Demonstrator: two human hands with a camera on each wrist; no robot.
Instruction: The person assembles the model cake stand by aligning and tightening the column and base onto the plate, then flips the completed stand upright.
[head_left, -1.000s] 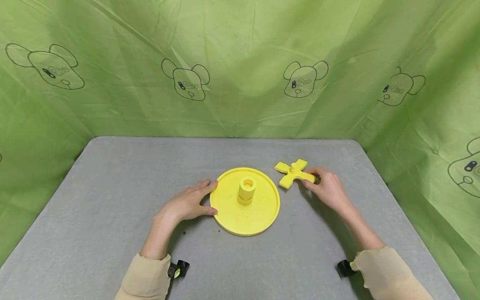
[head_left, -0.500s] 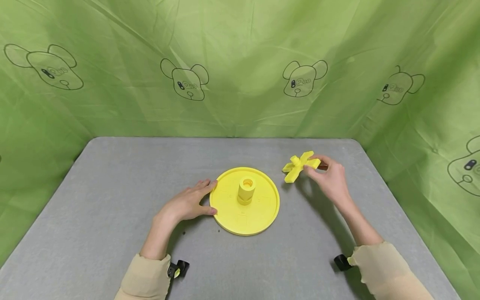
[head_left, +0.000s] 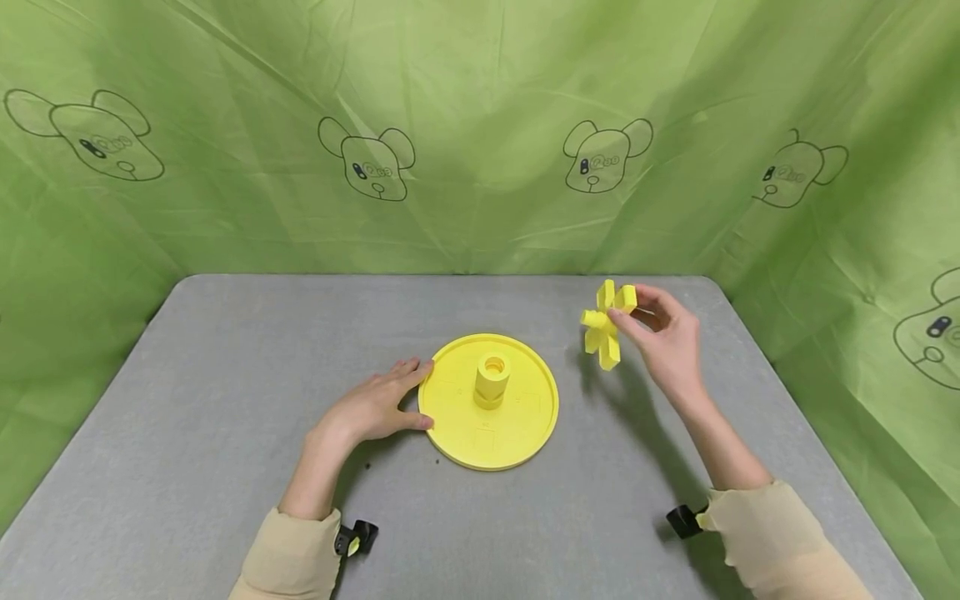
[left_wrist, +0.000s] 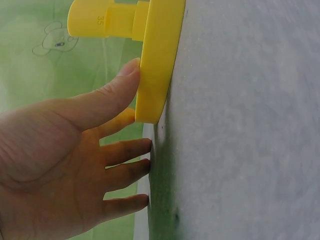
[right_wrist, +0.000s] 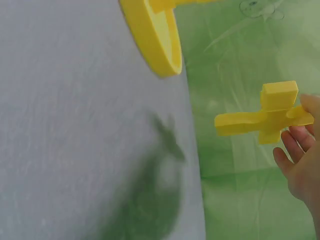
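A round yellow tray-like disc (head_left: 457, 437) with a low raised rim lies on the grey table. From its middle rises a hollow yellow post (head_left: 492, 383), marked "35" in the left wrist view. My left hand (head_left: 371, 407) touches the disc's left edge with thumb and forefinger, the other fingers spread and fairly straight with their tips at the table. Off the table, right of the disc, my right hand (head_left: 670, 342) pinches a yellow cross-shaped piece (right_wrist: 275, 117) by one arm. The cross stands nearly upright, its short central knob pointing left towards the post.
The grey table (head_left: 247, 375) reaches back to a green curtain (head_left: 480, 225) with printed mouse-like heads, which also closes off both sides. Two small dark specks lie in front of the disc. Each wrist carries a small black camera (head_left: 365, 537).
My right hand has lifted the cross-shaped piece off the table and tipped it from lying flat to nearly upright, knob turned left. Left hand and disc have stayed in place.
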